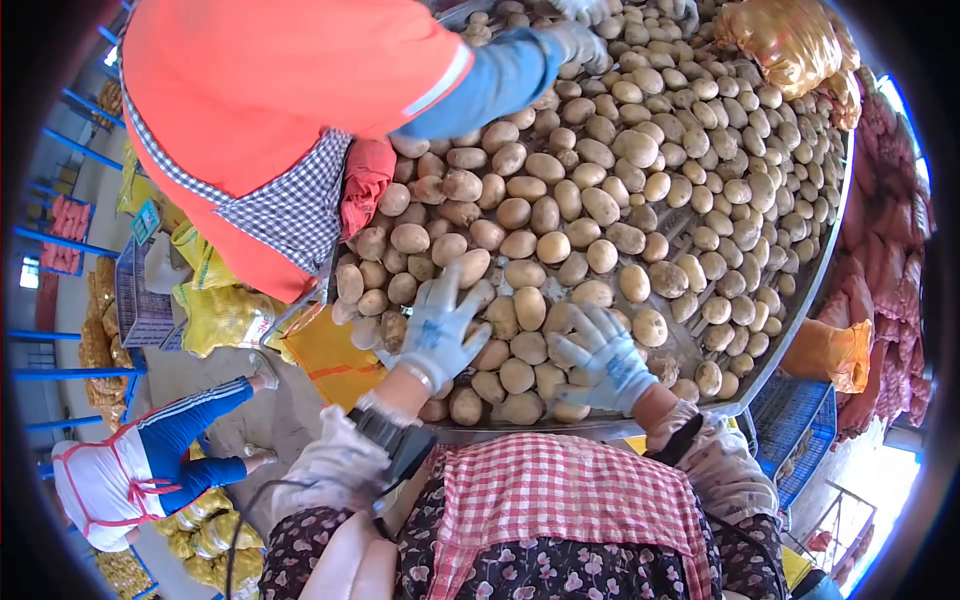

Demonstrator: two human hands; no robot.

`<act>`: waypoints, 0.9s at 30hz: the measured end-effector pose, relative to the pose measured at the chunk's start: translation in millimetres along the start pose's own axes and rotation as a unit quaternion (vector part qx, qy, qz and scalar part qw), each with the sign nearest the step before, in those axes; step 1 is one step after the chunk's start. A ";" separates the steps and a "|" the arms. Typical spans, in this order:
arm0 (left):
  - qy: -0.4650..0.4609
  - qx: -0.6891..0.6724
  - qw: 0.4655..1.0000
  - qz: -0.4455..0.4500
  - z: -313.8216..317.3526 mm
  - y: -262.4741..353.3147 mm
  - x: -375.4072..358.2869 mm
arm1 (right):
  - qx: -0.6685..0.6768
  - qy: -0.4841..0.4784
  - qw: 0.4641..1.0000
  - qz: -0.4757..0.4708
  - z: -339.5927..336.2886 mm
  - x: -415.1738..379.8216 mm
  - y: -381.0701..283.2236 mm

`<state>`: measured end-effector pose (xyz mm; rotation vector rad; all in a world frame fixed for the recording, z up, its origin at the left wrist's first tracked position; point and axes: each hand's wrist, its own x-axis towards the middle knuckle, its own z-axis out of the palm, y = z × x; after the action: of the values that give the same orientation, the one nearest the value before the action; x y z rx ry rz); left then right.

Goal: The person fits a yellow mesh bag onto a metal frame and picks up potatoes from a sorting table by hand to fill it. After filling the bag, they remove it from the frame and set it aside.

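Observation:
A metal sorting table (pixel 800 300) is heaped with several tan potatoes (pixel 600 200). My left hand (pixel 438 325), in a grey-white glove, lies spread flat on potatoes near the table's near-left edge, fingers apart. My right hand (pixel 600 355), also gloved, curls over potatoes at the near edge; whether it grips one is not clear. A black device (pixel 400 445) is strapped on my left wrist. My checked apron (pixel 560 495) shows below.
A co-worker in an orange top and checked apron (pixel 270 120) stands at the left, a gloved hand (pixel 580 42) on the far potatoes. Yellow mesh sacks (pixel 220 310) lie left, red and orange sacks (pixel 880 250) right. Another person (pixel 150 465) bends at lower left. A blue crate (pixel 790 420) sits right.

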<state>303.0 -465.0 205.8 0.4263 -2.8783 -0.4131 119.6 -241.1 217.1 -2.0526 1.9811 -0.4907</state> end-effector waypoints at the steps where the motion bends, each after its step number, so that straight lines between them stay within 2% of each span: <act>1: -0.021 -0.001 0.999 -0.046 -6.4 -3.7 -14.9 | -0.025 -0.018 0.999 0.014 2.8 -8.6 3.4; 2: -0.039 -0.003 0.995 -0.091 -11.2 -10.2 -23.2 | -0.052 -0.035 0.998 0.029 3.3 -12.2 2.6; 3: -0.039 -0.002 0.995 -0.091 -15.6 -21.9 -25.0 | -0.038 -0.063 0.997 0.036 4.8 -10.3 -0.4; 4: -0.141 -0.033 0.978 -0.150 -19.5 -34.7 -26.1 | -0.037 -0.061 0.997 0.038 7.2 -2.8 -3.1; 6: -0.241 -0.065 0.946 -0.207 -20.4 -46.3 -14.6 | -0.045 -0.079 0.995 -0.036 11.3 17.3 -8.3; 7: -0.050 -0.011 0.990 -0.129 -20.6 -53.3 3.9 | -0.063 -0.092 0.991 -0.068 9.1 30.1 -12.1; 8: 0.144 0.045 0.988 -0.043 -20.8 -60.9 23.6 | -0.064 -0.091 0.991 -0.068 10.5 42.0 -14.4; 10: 0.176 0.110 0.977 -0.047 -6.4 -78.1 63.3 | -0.027 -0.077 0.991 -0.107 15.9 57.2 -13.5; 11: 0.179 0.109 0.977 -0.045 -10.9 -79.5 80.2 | 0.029 -0.009 0.994 -0.106 18.5 59.4 -10.1; 12: 0.042 0.126 0.984 -0.116 -15.9 -80.7 92.3 | 0.029 -0.009 0.994 -0.103 18.4 56.4 -6.7; 13: -0.097 0.142 0.968 -0.184 -21.2 -78.4 99.0 | 0.062 0.042 0.996 -0.047 13.6 52.4 -2.7; 14: -0.096 0.142 0.968 -0.184 -25.0 -74.4 102.5 | 0.093 0.092 0.991 0.008 6.3 49.4 1.5; 15: -0.154 0.194 0.956 -0.155 -29.2 -70.3 107.3 | 0.093 0.127 0.986 0.060 -2.0 44.2 1.1; 16: -0.212 0.244 0.938 -0.123 -29.7 -65.6 110.3 | 0.094 0.132 0.985 0.064 3.2 33.7 5.4; 18: -0.203 0.269 0.933 -0.126 -4.3 -73.6 117.8 | 0.059 0.153 0.984 0.069 14.6 15.8 17.0; 19: -0.197 0.296 0.921 -0.157 26.8 -89.1 120.8 | 0.053 0.156 0.984 0.064 13.5 11.5 13.9; 20: -0.189 0.323 0.908 -0.188 28.5 -88.0 128.6 | 0.051 0.161 0.983 0.066 13.2 9.4 13.1; 21: -0.233 0.323 0.902 -0.167 29.2 -88.4 132.6 | 0.057 0.147 0.985 0.075 13.7 6.7 11.5; 22: -0.233 0.325 0.902 -0.163 30.2 -93.9 130.8 | 0.063 0.133 0.985 0.085 14.1 4.8 10.5; 24: -0.188 0.292 0.937 -0.039 32.0 -109.2 120.8 | 0.070 0.133 0.983 0.102 12.1 3.8 11.4; 25: -0.195 0.259 0.946 0.015 -2.8 -90.2 115.9 | 0.084 0.136 0.981 0.109 11.4 3.6 12.1; 27: -0.210 0.262 0.942 0.005 -5.5 -85.0 112.8 | 0.098 0.143 0.978 0.119 10.2 5.9 12.0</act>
<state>220.0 -579.5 202.9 0.4442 -3.3918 0.3258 112.8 -248.1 203.4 -1.6748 2.1979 -0.9308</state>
